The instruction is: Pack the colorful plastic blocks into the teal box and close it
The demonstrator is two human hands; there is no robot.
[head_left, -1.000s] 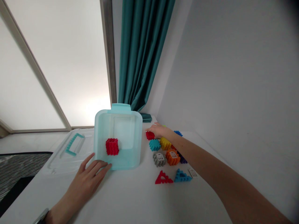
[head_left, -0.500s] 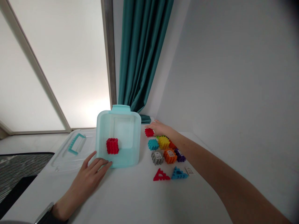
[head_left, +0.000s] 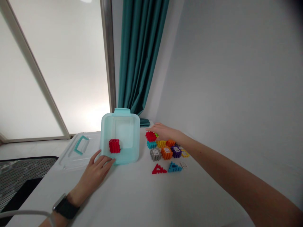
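My left hand (head_left: 98,168) lies with fingers spread at the front left edge of a pale turquoise plastic box (head_left: 120,160). The box is tilted so its inside faces me. Inside it sits a red ridged cube (head_left: 115,146). My right hand (head_left: 161,130) reaches to the far end of a group of toy building blocks. Its fingers close on a red block (head_left: 151,136); their tips are partly hidden. Close by are a light green piece (head_left: 156,135), a turquoise block (head_left: 151,144), a yellow block (head_left: 161,144) and an orange-red block (head_left: 170,143).
Nearer stand grey (head_left: 155,154), orange (head_left: 166,153) and purple blocks (head_left: 176,152) with white windows. Red (head_left: 159,169) and blue triangles (head_left: 174,167) lie in front beside a white window piece (head_left: 183,165). A clear lid (head_left: 71,154) lies left; a green curtain (head_left: 139,63) hangs behind.
The view has shifted slightly. The red block under my right hand sits a little nearer the turquoise block and looks larger. My left hand stays at the box.
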